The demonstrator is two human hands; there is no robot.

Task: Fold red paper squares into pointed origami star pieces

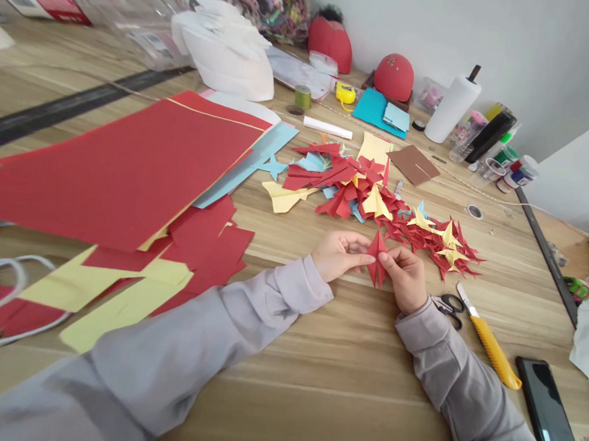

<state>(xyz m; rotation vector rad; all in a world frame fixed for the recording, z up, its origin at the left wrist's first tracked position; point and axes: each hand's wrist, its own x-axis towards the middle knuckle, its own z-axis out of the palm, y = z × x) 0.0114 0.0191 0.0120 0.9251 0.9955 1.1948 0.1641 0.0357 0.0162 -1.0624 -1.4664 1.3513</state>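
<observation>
A small folded red paper piece [377,260], pointed at its top and split into two points at the bottom, is pinched between both hands above the wooden table. My left hand [343,255] grips its left side with thumb and fingers. On its right side, the thumb and bent fingers of my right hand [405,275] hold it. Just beyond my hands lies a pile of folded red, yellow and blue paper shapes [343,190]. More star-like red and yellow pieces [447,240] are heaped to the right of it.
Large red sheets [128,170] and cut strips [124,310] cover the left side. Scissors [450,304], a yellow utility knife [493,349] and a phone [549,416] lie at the right. Bottles [454,107], a tape measure [345,94] and a brown card [413,164] are farther back.
</observation>
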